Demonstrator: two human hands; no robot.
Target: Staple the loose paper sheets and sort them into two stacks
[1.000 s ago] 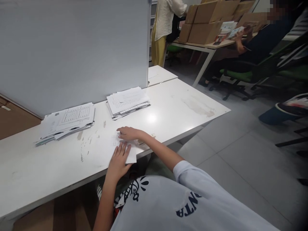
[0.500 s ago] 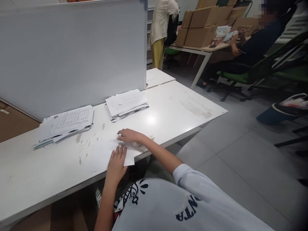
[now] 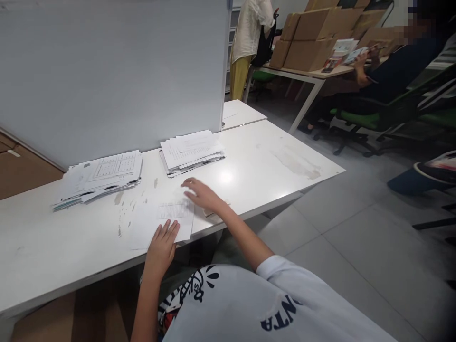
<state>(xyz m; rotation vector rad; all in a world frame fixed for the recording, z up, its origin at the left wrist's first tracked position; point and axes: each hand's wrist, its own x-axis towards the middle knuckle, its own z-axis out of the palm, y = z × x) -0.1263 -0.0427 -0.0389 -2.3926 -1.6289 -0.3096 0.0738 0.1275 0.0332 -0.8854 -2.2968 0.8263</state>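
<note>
A printed sheet of paper (image 3: 174, 210) lies on the white desk (image 3: 89, 237) close to its front edge. My left hand (image 3: 162, 243) rests flat on the sheet's lower part, fingers stretched out. Just above the sheet's upper right corner is my right hand (image 3: 201, 192), its fingers apart and nothing in them. Partly hidden by my right forearm, a small pale object (image 3: 210, 213) lies on the desk; its kind is not clear.
Two stacks of papers, one on the left (image 3: 103, 171) and one in the middle (image 3: 192, 149), lie along the grey partition (image 3: 117, 71). A cardboard box (image 3: 26, 166) stands at the left. Beyond are a seated person (image 3: 395, 71), a standing person (image 3: 247, 33) and more boxes (image 3: 309, 38).
My right hand has lifted off the sheet and shifted right, uncovering the printed table. My left hand has slid a little left on the paper. The camera view has turned slightly left.
</note>
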